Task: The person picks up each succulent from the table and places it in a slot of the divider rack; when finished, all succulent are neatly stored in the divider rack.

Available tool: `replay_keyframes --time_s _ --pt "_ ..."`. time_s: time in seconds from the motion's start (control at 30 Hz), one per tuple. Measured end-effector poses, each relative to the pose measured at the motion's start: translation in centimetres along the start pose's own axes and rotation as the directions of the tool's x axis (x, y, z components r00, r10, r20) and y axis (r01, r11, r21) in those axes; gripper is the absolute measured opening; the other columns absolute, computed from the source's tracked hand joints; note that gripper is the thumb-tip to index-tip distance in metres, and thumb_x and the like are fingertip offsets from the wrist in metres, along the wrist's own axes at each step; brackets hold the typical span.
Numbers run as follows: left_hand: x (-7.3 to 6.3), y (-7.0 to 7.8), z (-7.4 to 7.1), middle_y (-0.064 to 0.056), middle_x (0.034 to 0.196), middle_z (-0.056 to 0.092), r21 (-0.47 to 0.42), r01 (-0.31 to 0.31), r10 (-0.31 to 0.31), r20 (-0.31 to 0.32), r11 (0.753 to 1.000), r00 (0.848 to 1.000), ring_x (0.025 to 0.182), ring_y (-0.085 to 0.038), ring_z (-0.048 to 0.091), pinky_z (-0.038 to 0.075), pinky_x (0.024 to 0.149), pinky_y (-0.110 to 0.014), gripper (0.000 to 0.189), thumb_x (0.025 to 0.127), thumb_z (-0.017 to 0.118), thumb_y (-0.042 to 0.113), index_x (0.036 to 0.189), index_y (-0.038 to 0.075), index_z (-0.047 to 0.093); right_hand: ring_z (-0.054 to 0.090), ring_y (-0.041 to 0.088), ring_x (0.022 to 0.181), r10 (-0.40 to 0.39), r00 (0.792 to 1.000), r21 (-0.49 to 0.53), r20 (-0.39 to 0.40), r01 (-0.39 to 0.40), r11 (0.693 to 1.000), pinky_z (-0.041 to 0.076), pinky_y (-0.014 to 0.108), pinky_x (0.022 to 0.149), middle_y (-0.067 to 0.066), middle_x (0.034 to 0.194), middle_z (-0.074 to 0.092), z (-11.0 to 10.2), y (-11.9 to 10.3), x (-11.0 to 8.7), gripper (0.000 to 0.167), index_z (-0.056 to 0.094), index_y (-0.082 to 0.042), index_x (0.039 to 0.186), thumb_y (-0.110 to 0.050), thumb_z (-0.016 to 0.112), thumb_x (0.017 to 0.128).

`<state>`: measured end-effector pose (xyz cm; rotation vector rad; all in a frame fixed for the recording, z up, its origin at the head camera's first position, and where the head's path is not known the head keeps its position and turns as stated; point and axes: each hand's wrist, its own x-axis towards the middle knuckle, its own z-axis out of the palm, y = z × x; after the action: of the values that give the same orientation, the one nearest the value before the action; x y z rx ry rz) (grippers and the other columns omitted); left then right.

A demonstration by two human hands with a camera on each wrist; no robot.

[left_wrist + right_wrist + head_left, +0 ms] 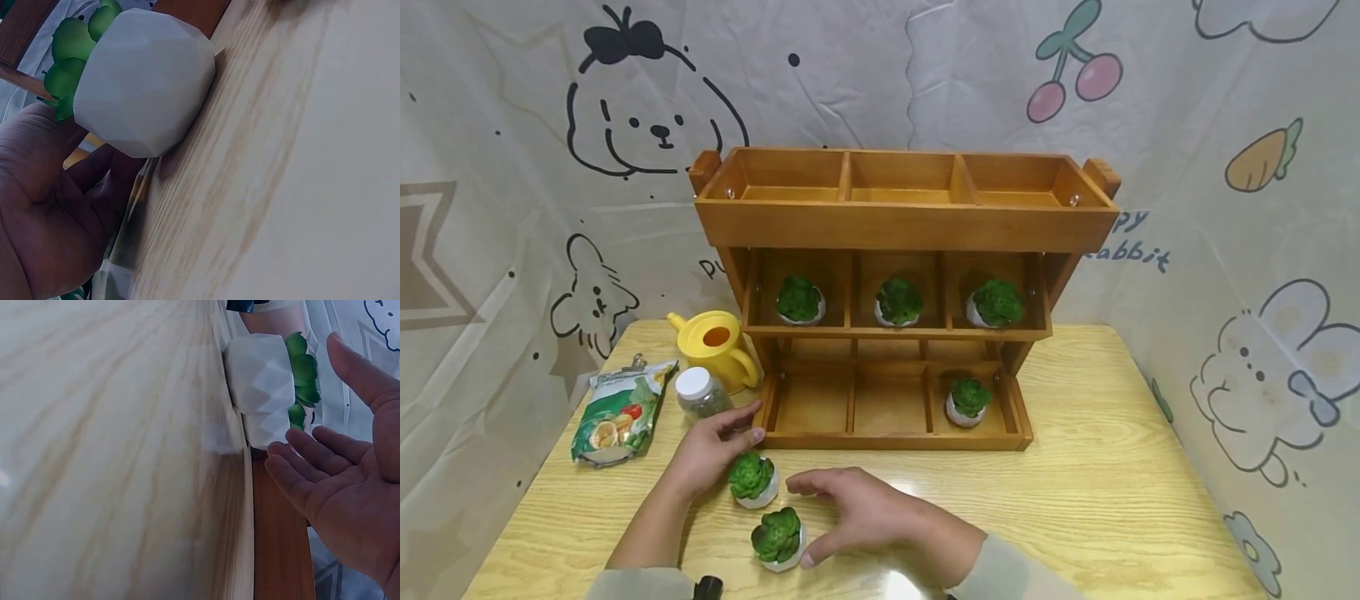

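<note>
Head view: 2 potted plants stand upright on the table, and they sit between your hands. Your right hand is open wide, thumb well off the fingers, holding nothing, its gap facing left onto both. The near plant is clearly closer to that hand, right by your thumb tip; the far plant sits between your right fingertips and your left hand. Round, squat pots, so no long axis to favour! Your left thumb and index finger are at the lower left corner of the wooden shelf; whether they grip it, I can't tell. Room is tight ahead, the shelf's front edge lying just beyond the far plant.

Left wrist view: 1 white faceted pot fills the top, your bent fingers partly behind it, no hold on it visible.

Right wrist view: flat, wood-grained surface, palm spread, fingers apart beside 2 pots that overlap here; contact with your fingertips, I can't call.
</note>
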<state>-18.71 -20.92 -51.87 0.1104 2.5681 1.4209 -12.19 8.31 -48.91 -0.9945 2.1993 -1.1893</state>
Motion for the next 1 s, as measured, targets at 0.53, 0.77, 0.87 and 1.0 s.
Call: replay_keyframes --time_s 0.53,0.77,0.87,1.0 --pt "0.0 0.0 0.0 -0.018 0.146 0.060 0.015 -0.016 0.016 0.006 1.000 1.000 0.130 -0.037 0.059 0.049 0.107 -0.055 0.065 0.096 0.073 0.049 0.151 0.017 0.057 0.049 0.005 0.137 -0.021 0.999 -0.083 0.047 0.025 0.996 0.039 0.025 0.114 -0.011 0.147 0.057 1.1 -0.3 1.4 0.083 0.054 -0.018 0.151 -0.041 0.091 0.080" --pt "0.1 -0.1 0.0 -0.018 0.145 0.060 0.002 -0.024 0.024 0.003 1.000 1.000 0.129 -0.035 0.061 0.049 0.107 -0.054 0.065 0.095 0.074 0.048 0.150 0.017 0.058 0.051 0.002 0.132 -0.048 0.997 -0.114 0.052 0.054 0.992 0.039 0.021 0.112 -0.012 0.143 0.061 1.6 -0.2 2.1 0.080 0.057 -0.021 0.147 -0.038 0.093 0.078" --pt "0.1 -0.2 0.0 -0.017 0.145 0.060 -0.001 -0.024 0.024 0.002 1.000 1.000 0.129 -0.035 0.061 0.049 0.107 -0.053 0.065 0.095 0.074 0.048 0.150 0.018 0.058 0.052 0.001 0.131 -0.042 0.997 -0.121 0.063 0.050 0.991 0.040 0.021 0.111 -0.013 0.142 0.061 1.7 -0.3 2.4 0.080 0.058 -0.021 0.147 -0.037 0.094 0.077" --pt "0.1 -0.3 0.0 -0.017 0.145 0.060 -0.004 -0.021 0.021 0.003 1.000 1.000 0.130 -0.035 0.060 0.049 0.107 -0.054 0.065 0.094 0.075 0.048 0.150 0.018 0.058 0.053 0.001 0.128 -0.038 0.995 -0.135 0.090 0.050 0.990 0.041 0.019 0.109 -0.013 0.142 0.060 1.8 -0.5 2.6 0.083 0.058 -0.019 0.147 -0.037 0.095 0.076"
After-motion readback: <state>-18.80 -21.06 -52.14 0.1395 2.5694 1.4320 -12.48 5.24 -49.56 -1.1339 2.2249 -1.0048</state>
